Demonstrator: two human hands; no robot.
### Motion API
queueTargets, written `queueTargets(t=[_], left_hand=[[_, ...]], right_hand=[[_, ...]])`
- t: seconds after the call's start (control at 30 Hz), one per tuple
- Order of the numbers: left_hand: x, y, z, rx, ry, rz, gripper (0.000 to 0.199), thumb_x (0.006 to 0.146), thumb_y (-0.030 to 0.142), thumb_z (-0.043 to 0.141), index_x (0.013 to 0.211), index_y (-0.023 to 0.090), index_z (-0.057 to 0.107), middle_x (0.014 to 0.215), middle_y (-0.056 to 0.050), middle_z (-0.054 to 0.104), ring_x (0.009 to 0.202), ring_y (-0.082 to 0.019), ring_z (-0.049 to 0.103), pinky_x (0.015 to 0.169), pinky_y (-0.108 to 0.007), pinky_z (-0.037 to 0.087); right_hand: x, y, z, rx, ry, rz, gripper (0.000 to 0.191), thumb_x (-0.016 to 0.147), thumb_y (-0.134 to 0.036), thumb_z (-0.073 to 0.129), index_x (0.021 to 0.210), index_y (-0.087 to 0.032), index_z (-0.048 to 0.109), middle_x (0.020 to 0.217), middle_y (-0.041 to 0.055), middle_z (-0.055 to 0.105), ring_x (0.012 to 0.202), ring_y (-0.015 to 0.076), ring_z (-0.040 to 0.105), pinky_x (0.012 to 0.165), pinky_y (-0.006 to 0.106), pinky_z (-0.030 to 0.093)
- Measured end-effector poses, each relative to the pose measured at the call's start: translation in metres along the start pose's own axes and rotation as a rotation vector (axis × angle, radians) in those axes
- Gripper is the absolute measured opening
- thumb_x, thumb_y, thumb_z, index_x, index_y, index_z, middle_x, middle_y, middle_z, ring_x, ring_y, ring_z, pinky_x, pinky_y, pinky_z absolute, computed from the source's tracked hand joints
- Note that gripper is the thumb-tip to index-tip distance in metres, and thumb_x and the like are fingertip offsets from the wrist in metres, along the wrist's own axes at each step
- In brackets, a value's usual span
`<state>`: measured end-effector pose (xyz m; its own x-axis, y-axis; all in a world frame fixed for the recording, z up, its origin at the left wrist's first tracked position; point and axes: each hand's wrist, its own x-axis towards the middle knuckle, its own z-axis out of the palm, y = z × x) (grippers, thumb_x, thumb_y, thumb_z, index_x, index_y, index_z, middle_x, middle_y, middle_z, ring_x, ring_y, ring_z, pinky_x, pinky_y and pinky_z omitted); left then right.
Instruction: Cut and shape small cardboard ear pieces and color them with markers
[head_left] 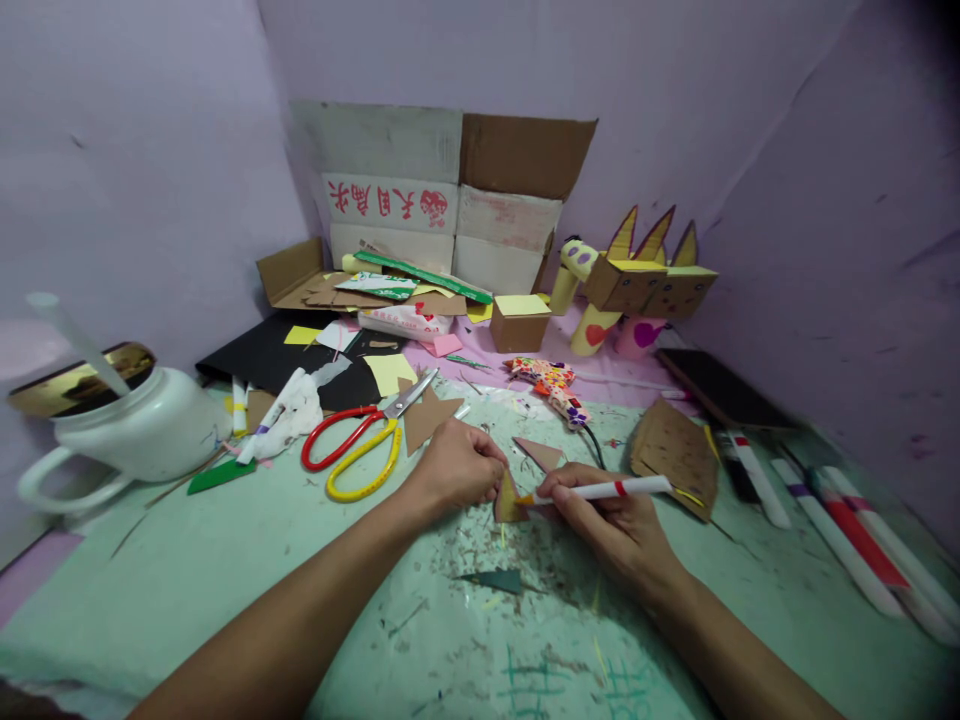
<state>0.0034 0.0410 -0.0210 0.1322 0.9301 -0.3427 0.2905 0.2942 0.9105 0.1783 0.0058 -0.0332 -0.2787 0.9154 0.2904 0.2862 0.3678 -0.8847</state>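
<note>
My right hand [619, 520] grips a white marker [634, 487] with a red band, held nearly level. Its tip touches the edge of a small cardboard triangle [510, 503], whose face is coloured yellow. The fingers of my left hand [459, 465] are closed on the triangle's upper part, which they partly hide. Just behind my right hand lies another cardboard triangle [538, 453]. A dark green paper triangle [495, 580] rests on the table in front of both hands. Left of my left hand are scissors [375, 437] with red and yellow handles and a cardboard star [430, 415].
A white mug [142, 430] with a straw stands at the left. Several markers [836, 535] and a cardboard piece [675, 455] lie at the right. Cardboard figures [637, 285] and a small box [520, 325] stand behind. Scraps litter the green tabletop [247, 590].
</note>
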Motion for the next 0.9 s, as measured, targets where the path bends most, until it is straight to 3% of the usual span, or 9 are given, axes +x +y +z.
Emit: queueTargets(t=[0.13,0.37,0.67,0.9], left_hand=[[0.0003,-0.0001,-0.0001,0.007,0.001,-0.002,0.014,0.058,0.005,0.052,0.061,0.011,0.063,0.040,0.002,0.054,0.038,-0.011,0.052,0.038,-0.018,0.040],[-0.0007,0.0001,-0.0009,0.001,-0.011,0.026,0.012,0.057,0.004,0.051,0.058,0.011,0.061,0.040,0.001,0.054,0.037,-0.011,0.051,0.037,-0.019,0.039],[-0.0021,0.0017,0.0000,0.007,0.001,-0.005,0.012,0.059,0.003,0.052,0.060,0.011,0.061,0.039,0.002,0.052,0.036,-0.010,0.050,0.037,-0.019,0.040],[-0.0002,-0.0016,-0.0007,-0.012,-0.014,0.048,0.013,0.056,0.003,0.050,0.057,0.011,0.060,0.039,0.002,0.054,0.036,-0.010,0.050,0.035,-0.019,0.038]], right_hand=[[0.0003,-0.0018,-0.0011,-0.007,-0.034,0.011,0.024,0.082,-0.030,0.052,0.070,-0.015,0.065,0.054,0.0018,0.058,0.046,0.0122,0.050,0.041,0.022,0.038],[-0.0012,0.0026,0.0006,0.024,-0.018,-0.026,0.017,0.085,-0.028,0.053,0.082,-0.017,0.066,0.072,0.0048,0.067,0.063,0.0158,0.061,0.055,0.023,0.047],[-0.0013,-0.0025,0.0006,0.053,-0.143,0.028,0.023,0.085,-0.029,0.050,0.076,-0.014,0.065,0.060,0.0033,0.060,0.052,0.0127,0.052,0.045,0.022,0.040],[-0.0016,0.0029,0.0017,0.052,-0.055,-0.006,0.017,0.086,-0.027,0.052,0.084,-0.016,0.065,0.070,0.0041,0.063,0.059,0.0131,0.055,0.050,0.021,0.041]])
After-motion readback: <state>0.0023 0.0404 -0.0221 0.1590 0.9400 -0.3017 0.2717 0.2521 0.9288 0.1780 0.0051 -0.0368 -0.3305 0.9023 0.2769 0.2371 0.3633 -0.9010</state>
